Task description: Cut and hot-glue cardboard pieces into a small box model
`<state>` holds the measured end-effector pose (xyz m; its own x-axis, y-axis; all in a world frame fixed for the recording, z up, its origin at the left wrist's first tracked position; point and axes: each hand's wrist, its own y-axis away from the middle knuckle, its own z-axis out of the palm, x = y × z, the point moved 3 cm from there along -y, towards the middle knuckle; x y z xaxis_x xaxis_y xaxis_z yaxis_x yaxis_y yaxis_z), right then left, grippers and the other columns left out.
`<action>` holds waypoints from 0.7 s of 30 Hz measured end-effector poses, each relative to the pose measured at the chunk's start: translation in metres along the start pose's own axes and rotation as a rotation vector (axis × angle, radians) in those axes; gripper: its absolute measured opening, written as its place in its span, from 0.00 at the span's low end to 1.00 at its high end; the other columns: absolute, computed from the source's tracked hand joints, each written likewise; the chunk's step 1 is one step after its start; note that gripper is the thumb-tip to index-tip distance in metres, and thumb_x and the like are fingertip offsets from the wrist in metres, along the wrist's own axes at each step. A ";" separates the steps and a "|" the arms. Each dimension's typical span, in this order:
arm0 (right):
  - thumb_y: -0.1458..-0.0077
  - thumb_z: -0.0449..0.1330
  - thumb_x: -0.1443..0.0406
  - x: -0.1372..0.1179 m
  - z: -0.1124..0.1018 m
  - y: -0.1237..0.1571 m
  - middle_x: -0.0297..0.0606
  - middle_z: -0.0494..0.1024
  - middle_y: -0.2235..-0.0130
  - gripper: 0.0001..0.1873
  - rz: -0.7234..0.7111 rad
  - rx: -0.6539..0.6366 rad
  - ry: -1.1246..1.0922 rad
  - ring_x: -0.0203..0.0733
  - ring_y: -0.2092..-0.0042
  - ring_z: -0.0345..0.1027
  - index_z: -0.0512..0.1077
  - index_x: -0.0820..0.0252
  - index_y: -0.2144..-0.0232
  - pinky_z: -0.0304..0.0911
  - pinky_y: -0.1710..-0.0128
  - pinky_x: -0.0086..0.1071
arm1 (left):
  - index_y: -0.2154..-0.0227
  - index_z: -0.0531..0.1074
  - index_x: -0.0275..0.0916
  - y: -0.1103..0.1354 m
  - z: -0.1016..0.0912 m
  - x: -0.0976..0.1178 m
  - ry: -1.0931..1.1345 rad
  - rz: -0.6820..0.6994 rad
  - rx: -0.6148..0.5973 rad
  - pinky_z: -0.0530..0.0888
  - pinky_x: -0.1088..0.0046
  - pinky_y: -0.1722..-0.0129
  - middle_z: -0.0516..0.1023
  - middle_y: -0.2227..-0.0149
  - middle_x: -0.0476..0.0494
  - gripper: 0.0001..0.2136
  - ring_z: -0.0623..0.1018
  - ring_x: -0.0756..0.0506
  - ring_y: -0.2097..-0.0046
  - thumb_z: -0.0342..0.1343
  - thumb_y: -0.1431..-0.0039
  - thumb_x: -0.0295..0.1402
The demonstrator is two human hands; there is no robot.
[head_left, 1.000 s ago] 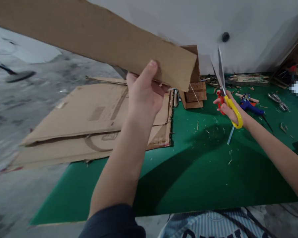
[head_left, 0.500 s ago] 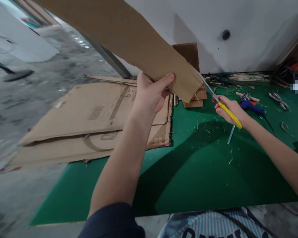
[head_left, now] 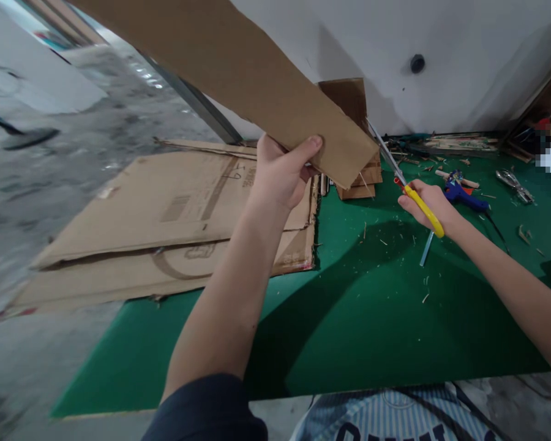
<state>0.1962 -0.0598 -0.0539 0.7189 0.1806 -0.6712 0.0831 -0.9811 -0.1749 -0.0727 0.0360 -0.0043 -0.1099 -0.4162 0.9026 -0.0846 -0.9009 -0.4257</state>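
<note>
My left hand (head_left: 288, 168) grips a long brown cardboard strip (head_left: 239, 79) near its lower right end, thumb on top and fingers beneath. The strip slants up to the left, raised above the table. My right hand (head_left: 425, 203) is closed on yellow-handled scissors (head_left: 423, 211), whose blades point up and left. Their blades are just beyond the strip's right end, close to its corner. Whether the blades touch the strip I cannot tell. Behind that end stand a dark upright cardboard piece (head_left: 346, 98) and small folded cardboard (head_left: 358, 191).
Flattened cardboard boxes (head_left: 165, 208) lie on the left of the green table (head_left: 349, 331) and overhang its edge. At right are a blue glue gun (head_left: 463, 195), a clear glue stick (head_left: 426, 248) and a metal tool (head_left: 514, 185). Thin sticks (head_left: 463, 144) line the white wall (head_left: 477, 67).
The scissors have shifted slightly right and away from the strip's end, with their blades now clear of its upper edge. My left hand holds the strip almost still.
</note>
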 end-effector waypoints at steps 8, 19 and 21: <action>0.41 0.56 0.41 0.003 0.003 -0.001 0.39 0.74 0.73 0.25 -0.012 -0.055 0.008 0.46 0.70 0.71 0.68 0.57 0.66 0.63 0.66 0.41 | 0.58 0.71 0.47 0.007 0.009 0.009 0.061 -0.037 0.049 0.80 0.53 0.51 0.82 0.55 0.49 0.31 0.74 0.33 0.39 0.76 0.64 0.53; 0.43 0.56 0.39 0.002 0.004 0.000 0.40 0.74 0.72 0.26 -0.032 -0.045 0.067 0.43 0.71 0.66 0.67 0.55 0.67 0.58 0.70 0.39 | 0.59 0.74 0.48 0.006 0.011 0.003 0.039 -0.014 -0.003 0.83 0.55 0.53 0.83 0.55 0.43 0.27 0.77 0.33 0.41 0.73 0.59 0.53; 0.43 0.56 0.39 0.003 0.004 0.000 0.39 0.74 0.72 0.26 -0.034 -0.051 0.074 0.43 0.71 0.65 0.66 0.55 0.67 0.57 0.70 0.38 | 0.57 0.73 0.47 0.006 0.009 0.004 0.021 -0.016 -0.021 0.82 0.52 0.51 0.83 0.54 0.44 0.27 0.76 0.31 0.38 0.72 0.57 0.53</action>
<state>0.1956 -0.0588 -0.0587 0.7641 0.2100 -0.6100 0.1420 -0.9771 -0.1585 -0.0647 0.0279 -0.0027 -0.1287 -0.3992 0.9078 -0.1071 -0.9045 -0.4129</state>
